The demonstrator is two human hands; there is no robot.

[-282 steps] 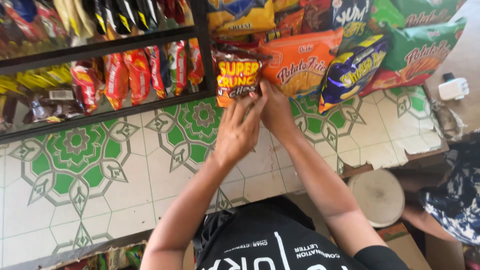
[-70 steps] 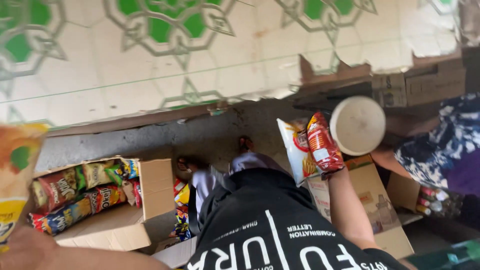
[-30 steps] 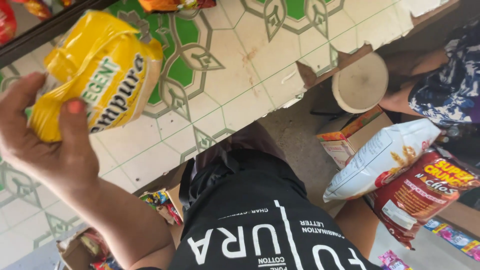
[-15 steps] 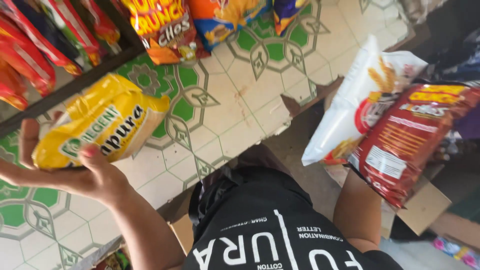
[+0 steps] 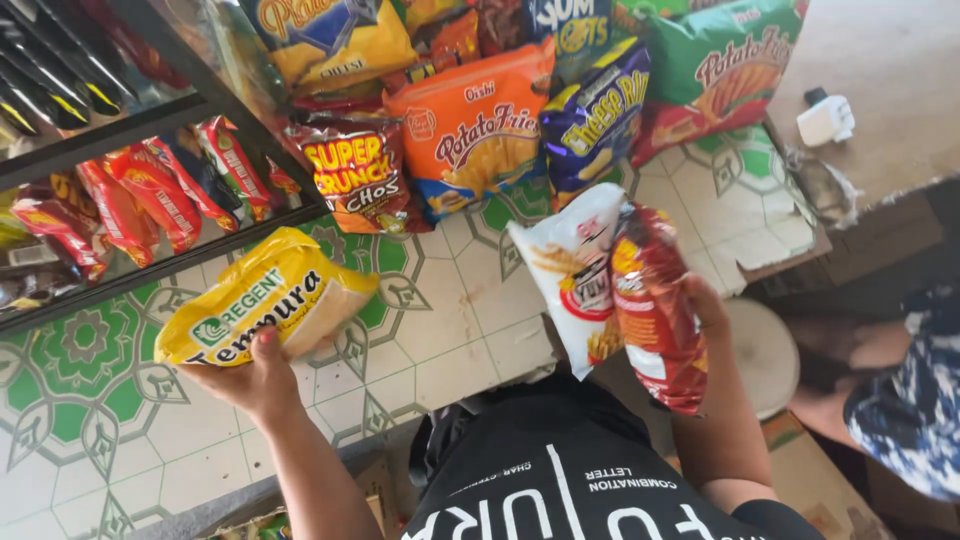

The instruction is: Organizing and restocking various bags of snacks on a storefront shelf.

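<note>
My left hand [image 5: 256, 377] grips a yellow snack bag [image 5: 262, 301] from below, holding it flat above the tiled counter [image 5: 450, 320]. My right hand [image 5: 706, 306] is raised on the right and clutches two bags together: a white snack bag [image 5: 576, 275] and a dark red snack bag [image 5: 654, 310], both upright. Just beyond them hang a red-and-yellow snack bag [image 5: 357, 177], an orange bag of fries snacks [image 5: 475, 134] and a purple snack bag [image 5: 593, 120].
A black wire rack [image 5: 130, 185] on the left holds several red snack packs. More green and yellow bags hang along the top. A white bottle cap [image 5: 826, 119] lies on a wooden surface at the right. Another person in blue patterned cloth [image 5: 905, 410] sits at lower right.
My view has swung up from the boxes on the floor to the counter display. Both hands have risen with their bags; the right hand's two bags now stand close before the hanging display.
</note>
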